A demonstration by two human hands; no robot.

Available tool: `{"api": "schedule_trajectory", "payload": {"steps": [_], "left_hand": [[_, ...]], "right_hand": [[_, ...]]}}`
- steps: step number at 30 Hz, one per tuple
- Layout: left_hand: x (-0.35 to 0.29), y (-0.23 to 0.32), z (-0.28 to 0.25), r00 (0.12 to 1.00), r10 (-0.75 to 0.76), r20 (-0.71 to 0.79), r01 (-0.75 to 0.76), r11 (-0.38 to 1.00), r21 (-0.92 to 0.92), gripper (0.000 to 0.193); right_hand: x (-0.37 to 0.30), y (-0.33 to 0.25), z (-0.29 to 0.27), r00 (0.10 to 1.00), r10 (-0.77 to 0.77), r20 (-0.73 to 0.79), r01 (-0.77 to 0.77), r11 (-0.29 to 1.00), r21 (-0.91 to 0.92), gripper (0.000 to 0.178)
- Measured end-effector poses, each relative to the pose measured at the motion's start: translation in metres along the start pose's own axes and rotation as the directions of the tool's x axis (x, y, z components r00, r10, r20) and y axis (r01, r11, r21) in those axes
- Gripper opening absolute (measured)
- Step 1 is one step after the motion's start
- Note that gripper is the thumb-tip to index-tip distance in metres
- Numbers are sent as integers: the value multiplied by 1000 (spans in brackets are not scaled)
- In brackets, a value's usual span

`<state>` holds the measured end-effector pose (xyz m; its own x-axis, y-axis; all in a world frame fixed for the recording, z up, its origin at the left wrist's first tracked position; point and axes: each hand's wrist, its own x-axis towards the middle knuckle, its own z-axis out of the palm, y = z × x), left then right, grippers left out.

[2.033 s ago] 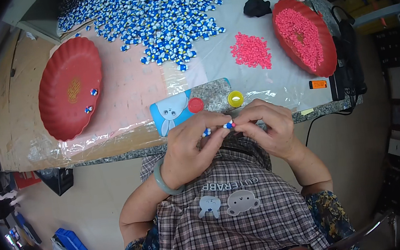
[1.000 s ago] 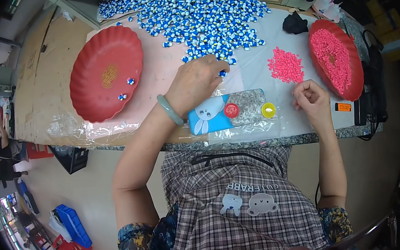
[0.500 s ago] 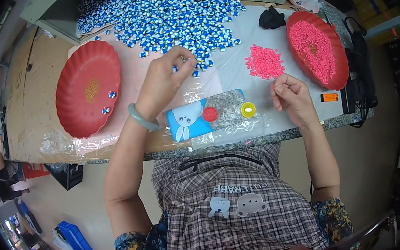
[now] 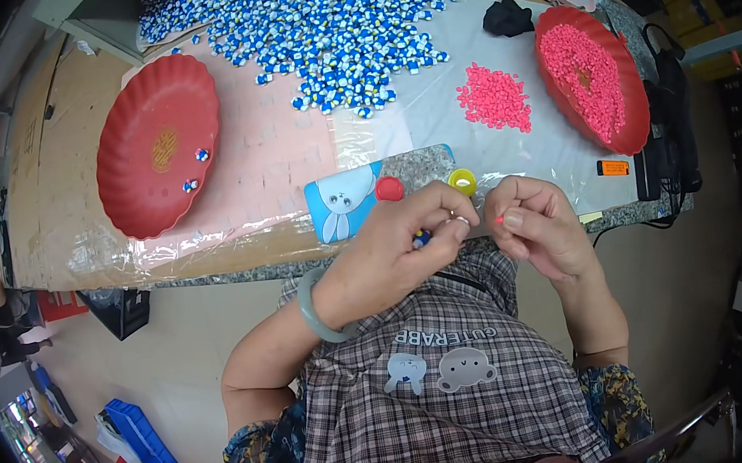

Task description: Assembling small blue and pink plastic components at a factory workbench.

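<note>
My left hand (image 4: 392, 252), a pale green bangle on its wrist, is closed over the table's front edge. A small blue-and-white piece (image 4: 422, 237) shows between its fingers, and something whitish is at the fingertips. Close by on the right, my right hand (image 4: 540, 226) pinches a small pink piece (image 4: 499, 220). The fingertips of both hands nearly meet but stay apart. Just beyond them lies a blue pad with a rabbit picture (image 4: 323, 211), bearing a round red cap (image 4: 388, 189) and a round yellow cap (image 4: 462, 183).
A large heap of blue-and-white pieces (image 4: 332, 48) covers the far middle. Pink pieces (image 4: 493, 99) lie loose beside a red bowl (image 4: 639, 114) of more. Another red bowl (image 4: 123, 104) at left holds two small pieces. A black cloth (image 4: 507, 17) and an orange box (image 4: 613, 167) are at right.
My left hand has come back from the heap toward me with a blue-and-white piece. The right hand has moved slightly nearer and left, and the two hands are now close together.
</note>
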<state>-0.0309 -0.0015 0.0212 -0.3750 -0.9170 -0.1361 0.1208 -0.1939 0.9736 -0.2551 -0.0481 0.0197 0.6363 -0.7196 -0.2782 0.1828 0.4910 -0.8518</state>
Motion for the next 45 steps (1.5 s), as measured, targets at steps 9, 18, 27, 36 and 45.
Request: {"api": "schedule_trajectory", "payload": {"steps": [9,18,27,36,45], "left_hand": [[-6,-10,9,993,113,-47,-87,921,379,14],[-10,-18,4,991,132,6,-127,940,317,8],[-7,-25,1,993,-2,119,21,987,-160,6],[-6,-21,-1,957,-102,271,197,914,-354,11],[-12,-18,-7,974,-162,159,202,937,-285,22]], "right_hand": [[-6,14,9,995,93,-29,-93,996,7,11],[-13,23,24,962,-260,-87,199,879,-434,7],[-12,14,27,807,-551,214,470,380,-796,20],[-8,15,23,723,-603,338,544,194,-817,22],[13,10,-13,875,-484,24,288,480,-829,12]]}}
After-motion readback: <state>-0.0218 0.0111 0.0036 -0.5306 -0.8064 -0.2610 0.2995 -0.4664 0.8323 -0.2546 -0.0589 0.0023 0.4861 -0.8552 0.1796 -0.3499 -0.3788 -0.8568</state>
